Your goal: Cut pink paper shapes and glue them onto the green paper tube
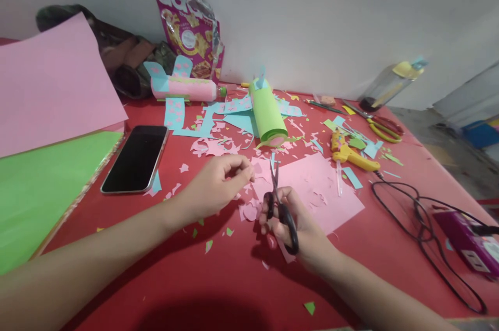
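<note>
My right hand (300,227) grips black-handled scissors (279,201), blades pointing up and away, over a sheet of pink paper (323,185) with cut-out holes. My left hand (214,185) is curled with its fingertips pinched together just left of the blades; what it pinches is too small to make out. Pink scraps (212,146) and a small pink cut shape (250,211) lie around both hands on the red table (234,279).
A phone (136,158) lies at left beside green (39,185) and pink (50,87) paper sheets. Behind stand a green paper roll (267,113) and a pink decorated bottle (183,88). A yellow glue gun (349,153), red-yellow scissors (384,127), black cable (421,216) and purple power strip (468,240) lie right.
</note>
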`<act>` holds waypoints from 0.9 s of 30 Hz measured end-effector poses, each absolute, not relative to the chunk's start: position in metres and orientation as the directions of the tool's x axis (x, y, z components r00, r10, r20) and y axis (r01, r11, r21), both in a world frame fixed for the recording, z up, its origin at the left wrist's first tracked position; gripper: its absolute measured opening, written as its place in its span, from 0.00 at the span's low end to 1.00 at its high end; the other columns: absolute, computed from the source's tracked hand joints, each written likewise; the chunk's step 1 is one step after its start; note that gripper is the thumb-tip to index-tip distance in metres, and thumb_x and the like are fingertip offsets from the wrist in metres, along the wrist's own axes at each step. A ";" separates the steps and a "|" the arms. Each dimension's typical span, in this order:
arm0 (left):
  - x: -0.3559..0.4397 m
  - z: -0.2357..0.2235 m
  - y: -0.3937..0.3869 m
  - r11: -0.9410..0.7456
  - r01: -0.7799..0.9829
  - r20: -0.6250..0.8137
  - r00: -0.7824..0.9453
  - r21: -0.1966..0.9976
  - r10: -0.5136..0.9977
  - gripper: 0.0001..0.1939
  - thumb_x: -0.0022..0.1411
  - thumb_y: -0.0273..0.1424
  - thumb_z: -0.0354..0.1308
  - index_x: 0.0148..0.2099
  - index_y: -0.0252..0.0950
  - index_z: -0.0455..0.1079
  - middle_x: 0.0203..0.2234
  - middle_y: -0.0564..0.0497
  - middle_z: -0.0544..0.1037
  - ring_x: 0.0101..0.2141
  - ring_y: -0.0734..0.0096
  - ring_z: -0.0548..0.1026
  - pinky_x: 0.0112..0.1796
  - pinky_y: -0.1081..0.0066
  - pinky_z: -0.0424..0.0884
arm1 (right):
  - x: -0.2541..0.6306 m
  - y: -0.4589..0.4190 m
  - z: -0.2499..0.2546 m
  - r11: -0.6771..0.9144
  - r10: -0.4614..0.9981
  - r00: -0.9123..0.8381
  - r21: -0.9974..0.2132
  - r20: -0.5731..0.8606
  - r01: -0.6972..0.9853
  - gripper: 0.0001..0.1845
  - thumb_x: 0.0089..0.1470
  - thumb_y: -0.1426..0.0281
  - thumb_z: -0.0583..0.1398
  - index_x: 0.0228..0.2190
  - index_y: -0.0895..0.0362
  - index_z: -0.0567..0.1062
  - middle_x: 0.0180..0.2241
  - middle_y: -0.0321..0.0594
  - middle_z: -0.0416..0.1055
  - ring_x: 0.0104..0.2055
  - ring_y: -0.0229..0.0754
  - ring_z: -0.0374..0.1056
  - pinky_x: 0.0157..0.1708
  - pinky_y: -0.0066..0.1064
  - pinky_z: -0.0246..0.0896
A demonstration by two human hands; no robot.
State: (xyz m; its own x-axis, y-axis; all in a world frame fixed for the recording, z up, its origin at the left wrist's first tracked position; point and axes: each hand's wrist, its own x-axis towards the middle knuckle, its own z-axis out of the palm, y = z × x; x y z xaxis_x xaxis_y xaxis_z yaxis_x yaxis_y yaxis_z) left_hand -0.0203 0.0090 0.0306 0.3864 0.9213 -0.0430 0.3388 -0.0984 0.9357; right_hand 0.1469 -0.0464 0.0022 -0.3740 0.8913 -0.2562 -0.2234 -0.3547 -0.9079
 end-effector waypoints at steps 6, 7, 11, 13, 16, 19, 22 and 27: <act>-0.021 0.030 0.008 -0.077 0.356 -0.077 0.400 0.931 0.913 0.11 0.57 0.31 0.46 0.23 0.34 0.57 0.18 0.58 0.59 0.21 0.79 0.59 0.23 0.78 0.57 | 0.148 -0.047 0.005 -0.389 0.837 -0.487 -0.897 -0.249 -0.209 0.23 0.37 0.58 0.64 0.29 0.52 0.56 0.28 0.31 0.58 0.26 0.32 0.58 0.25 0.26 0.52; -0.021 0.029 0.007 -0.083 0.364 -0.081 0.412 0.928 0.908 0.10 0.57 0.31 0.46 0.24 0.34 0.57 0.18 0.58 0.59 0.22 0.79 0.59 0.24 0.78 0.57 | 0.149 -0.048 0.005 -0.394 0.831 -0.499 -0.894 -0.248 -0.212 0.24 0.37 0.57 0.64 0.29 0.52 0.57 0.29 0.32 0.58 0.27 0.33 0.58 0.25 0.26 0.52; -0.021 0.028 0.005 -0.094 0.390 -0.106 0.462 0.916 0.880 0.11 0.57 0.32 0.45 0.25 0.34 0.60 0.18 0.57 0.59 0.22 0.78 0.58 0.23 0.77 0.57 | 0.149 -0.049 0.004 -0.400 0.816 -0.529 -0.889 -0.233 -0.224 0.24 0.37 0.54 0.63 0.29 0.52 0.57 0.31 0.34 0.59 0.30 0.35 0.59 0.27 0.27 0.52; -0.021 0.029 0.004 -0.094 0.397 -0.115 0.470 0.913 0.875 0.11 0.57 0.33 0.45 0.25 0.34 0.60 0.18 0.57 0.60 0.22 0.78 0.59 0.23 0.77 0.57 | 0.150 -0.049 0.003 -0.401 0.812 -0.537 -0.887 -0.229 -0.229 0.24 0.37 0.54 0.63 0.30 0.52 0.57 0.30 0.34 0.59 0.30 0.35 0.59 0.27 0.28 0.52; -0.020 0.029 0.004 -0.097 0.402 -0.116 0.474 0.910 0.873 0.12 0.57 0.33 0.45 0.25 0.34 0.60 0.18 0.57 0.60 0.21 0.78 0.59 0.23 0.77 0.57 | 0.150 -0.049 0.002 -0.405 0.804 -0.551 -0.884 -0.222 -0.235 0.25 0.38 0.54 0.63 0.30 0.52 0.56 0.29 0.33 0.60 0.29 0.35 0.59 0.26 0.27 0.53; -0.020 0.030 0.004 -0.093 0.401 -0.122 0.479 0.911 0.869 0.11 0.58 0.33 0.45 0.25 0.34 0.60 0.19 0.57 0.60 0.22 0.79 0.59 0.24 0.77 0.57 | 0.150 -0.049 0.002 -0.414 0.792 -0.566 -0.883 -0.229 -0.221 0.26 0.38 0.53 0.63 0.30 0.52 0.55 0.29 0.33 0.59 0.28 0.34 0.58 0.24 0.26 0.53; -0.020 0.031 0.003 -0.094 0.394 -0.119 0.483 0.914 0.868 0.11 0.58 0.32 0.45 0.25 0.34 0.60 0.19 0.57 0.61 0.23 0.78 0.60 0.25 0.77 0.58 | 0.151 -0.048 0.002 -0.410 0.788 -0.571 -0.887 -0.228 -0.211 0.26 0.38 0.52 0.62 0.30 0.52 0.55 0.29 0.33 0.59 0.29 0.34 0.59 0.24 0.26 0.54; -0.019 0.032 0.003 -0.102 0.396 -0.114 0.486 0.913 0.866 0.10 0.58 0.31 0.44 0.26 0.34 0.60 0.20 0.57 0.62 0.24 0.77 0.61 0.26 0.77 0.59 | 0.151 -0.047 0.001 -0.397 0.777 -0.591 -0.897 -0.216 -0.195 0.26 0.39 0.52 0.61 0.31 0.53 0.55 0.28 0.33 0.60 0.27 0.32 0.58 0.24 0.26 0.54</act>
